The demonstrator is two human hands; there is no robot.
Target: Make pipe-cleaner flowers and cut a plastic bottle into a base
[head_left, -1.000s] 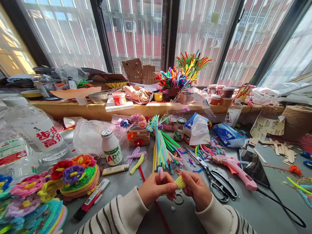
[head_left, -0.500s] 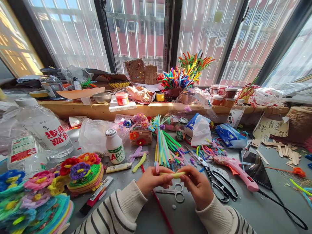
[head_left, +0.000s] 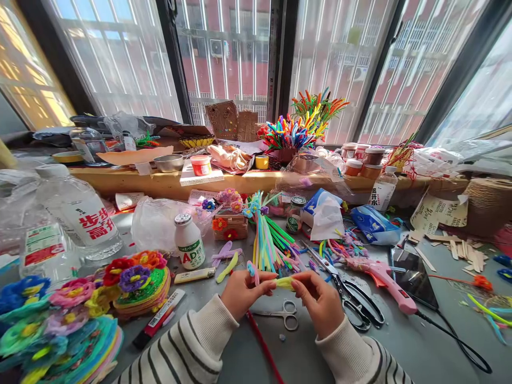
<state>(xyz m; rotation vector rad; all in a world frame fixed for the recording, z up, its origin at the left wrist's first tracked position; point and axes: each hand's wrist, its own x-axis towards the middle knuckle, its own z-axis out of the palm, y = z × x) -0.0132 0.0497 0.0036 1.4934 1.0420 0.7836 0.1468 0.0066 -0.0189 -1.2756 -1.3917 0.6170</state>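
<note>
My left hand [head_left: 242, 292] and my right hand [head_left: 316, 299] meet low in the middle, above the grey table [head_left: 420, 341]. Both pinch the ends of a short yellow pipe cleaner [head_left: 284, 283] stretched between their fingertips. A pink and blue pipe cleaner piece [head_left: 252, 271] sticks up from the top of my left hand. Small silver scissors [head_left: 285, 315] lie on the table just under my hands. A bundle of coloured pipe cleaners [head_left: 267, 241] lies right behind them.
Large black-handled scissors [head_left: 352, 298] and a pink glue gun [head_left: 384, 280] with its black cord lie to the right, beside a phone [head_left: 414, 277]. Left are stacked pipe-cleaner flower coasters [head_left: 136, 285], a small white bottle [head_left: 188, 241], a marker [head_left: 158, 319] and water bottles [head_left: 76, 210]. A cluttered wooden shelf [head_left: 240, 181] runs behind.
My hands turned the bunched yellow pipe cleaner into a straight strand held between them, then drew a little closer. The small scissors came into view under my hands as the camera shifted.
</note>
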